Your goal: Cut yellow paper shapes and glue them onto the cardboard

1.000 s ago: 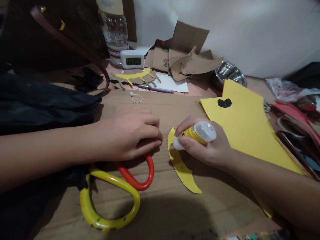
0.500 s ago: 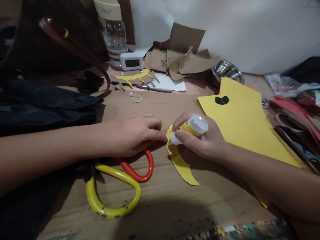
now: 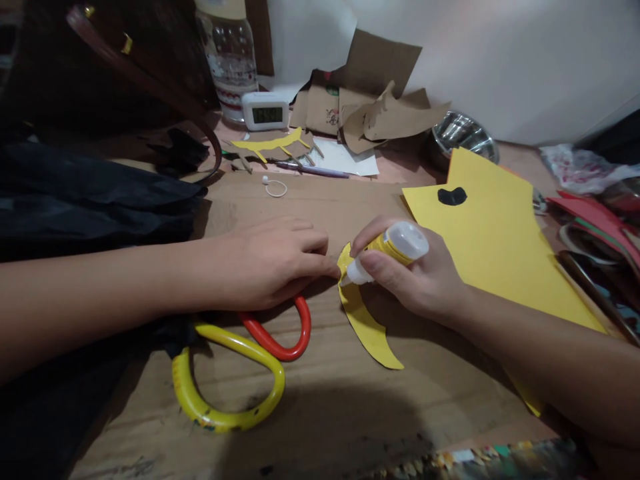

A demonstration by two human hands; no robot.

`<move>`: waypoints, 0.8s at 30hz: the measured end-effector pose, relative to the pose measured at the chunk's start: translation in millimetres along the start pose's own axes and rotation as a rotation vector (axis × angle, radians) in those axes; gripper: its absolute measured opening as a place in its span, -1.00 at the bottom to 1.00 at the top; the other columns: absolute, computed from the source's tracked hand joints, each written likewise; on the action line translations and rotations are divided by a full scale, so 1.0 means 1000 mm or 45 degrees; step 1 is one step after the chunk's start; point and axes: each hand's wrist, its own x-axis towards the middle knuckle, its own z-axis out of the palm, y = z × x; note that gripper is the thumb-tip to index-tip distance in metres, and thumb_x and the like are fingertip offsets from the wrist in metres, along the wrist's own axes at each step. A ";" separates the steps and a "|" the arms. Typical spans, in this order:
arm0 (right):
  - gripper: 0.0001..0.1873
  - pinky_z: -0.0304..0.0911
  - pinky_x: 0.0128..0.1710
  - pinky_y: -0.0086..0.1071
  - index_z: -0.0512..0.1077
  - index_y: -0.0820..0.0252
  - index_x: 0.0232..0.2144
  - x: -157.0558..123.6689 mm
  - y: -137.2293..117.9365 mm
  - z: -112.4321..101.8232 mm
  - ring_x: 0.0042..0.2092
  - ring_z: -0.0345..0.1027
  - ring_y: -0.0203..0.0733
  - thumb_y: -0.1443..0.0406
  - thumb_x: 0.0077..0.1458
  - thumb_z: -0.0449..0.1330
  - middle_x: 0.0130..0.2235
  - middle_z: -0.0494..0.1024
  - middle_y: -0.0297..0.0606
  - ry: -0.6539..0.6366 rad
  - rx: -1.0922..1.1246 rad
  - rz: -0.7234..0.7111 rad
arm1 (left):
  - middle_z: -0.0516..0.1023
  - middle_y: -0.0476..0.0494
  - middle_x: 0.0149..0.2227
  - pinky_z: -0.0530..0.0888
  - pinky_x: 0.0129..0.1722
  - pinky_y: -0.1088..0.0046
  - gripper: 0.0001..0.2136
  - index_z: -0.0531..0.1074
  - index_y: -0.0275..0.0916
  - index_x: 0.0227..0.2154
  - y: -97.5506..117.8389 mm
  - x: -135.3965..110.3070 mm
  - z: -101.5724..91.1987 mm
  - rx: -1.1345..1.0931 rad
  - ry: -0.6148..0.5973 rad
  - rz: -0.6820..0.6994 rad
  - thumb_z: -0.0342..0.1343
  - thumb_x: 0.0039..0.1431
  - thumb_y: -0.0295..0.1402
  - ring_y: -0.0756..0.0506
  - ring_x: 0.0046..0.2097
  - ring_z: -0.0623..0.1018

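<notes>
A small curved yellow paper cutout [image 3: 369,328] lies on the cardboard, its upper end between my two hands. My right hand [image 3: 415,267] is wrapped round a glue bottle [image 3: 393,243] with a clear base and a yellow label. Tilted with its base up, the bottle has its white nozzle at the cutout's left edge. My left hand [image 3: 285,263] has curled fingers, and a fingertip presses at that same edge; its thumb is mostly hidden. Beneath this hand lie scissors with one yellow handle [image 3: 227,423] and one red handle [image 3: 304,333], their blades hidden.
A large yellow paper sheet [image 3: 500,247] with a black shape [image 3: 452,195] lies at right. Behind stand a bottle [image 3: 233,73], a digital clock [image 3: 266,112], brown paper scraps [image 3: 395,123] and a metal bowl [image 3: 463,137]. Dark fabric [image 3: 95,193] covers the left side.
The whole view has shifted slightly, so things appear a little farther right. Both hands keep nearly the same place relative to the cutout, with the nozzle still at its edge.
</notes>
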 end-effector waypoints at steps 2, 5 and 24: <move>-0.85 0.23 -0.43 -0.39 0.46 0.11 -0.36 0.000 0.000 0.001 -0.43 0.40 -0.28 0.20 0.25 0.27 -0.39 0.58 -0.38 0.006 0.008 0.006 | 0.48 -0.18 -0.23 0.33 -0.24 0.34 -0.70 0.50 -0.16 0.05 0.001 0.001 -0.001 0.005 -0.024 -0.014 -0.04 0.38 -0.43 -0.15 -0.25 0.43; -0.85 0.23 -0.44 -0.40 0.46 0.11 -0.35 0.001 0.001 0.002 -0.43 0.39 -0.29 0.20 0.27 0.25 -0.39 0.58 -0.39 0.017 -0.008 -0.001 | 0.48 -0.17 -0.24 0.31 -0.25 0.33 -0.71 0.51 -0.15 0.03 0.001 0.001 -0.001 0.019 -0.034 -0.021 -0.06 0.39 -0.42 -0.15 -0.25 0.43; -0.84 0.32 -0.41 -0.39 0.45 0.09 -0.36 0.001 -0.002 0.003 -0.40 0.45 -0.24 0.19 0.23 0.29 -0.41 0.59 -0.38 0.015 -0.001 -0.006 | 0.47 -0.14 -0.28 0.30 -0.27 0.36 -0.76 0.53 -0.16 -0.04 0.003 0.001 -0.001 -0.020 -0.004 -0.057 -0.02 0.41 -0.36 -0.12 -0.27 0.43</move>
